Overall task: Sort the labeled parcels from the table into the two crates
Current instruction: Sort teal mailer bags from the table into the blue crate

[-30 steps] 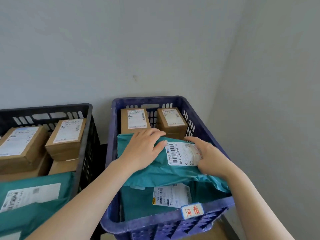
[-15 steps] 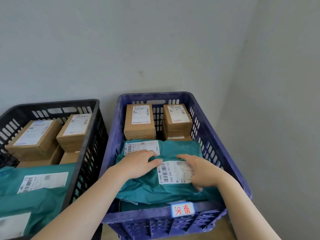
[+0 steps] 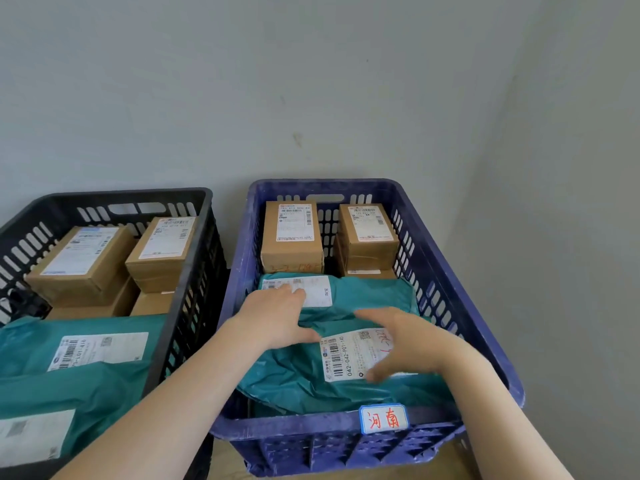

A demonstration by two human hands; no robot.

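In the blue crate (image 3: 277,426), centre right of the frame, a teal bag (image 3: 291,372) is laid label-up on a second bag (image 3: 374,292). It is pressed flat by the left hand (image 3: 277,317), fingers straight on its upper left edge, probably so that it settles low. The right hand (image 3: 415,344) is spread loosely over the label (image 3: 343,358) and grips nothing; contact cannot be told. Two boxes (image 3: 292,233) fill the crate's upper end, so room is left only below them. A black crate (image 3: 104,195), at left, is loaded likewise.
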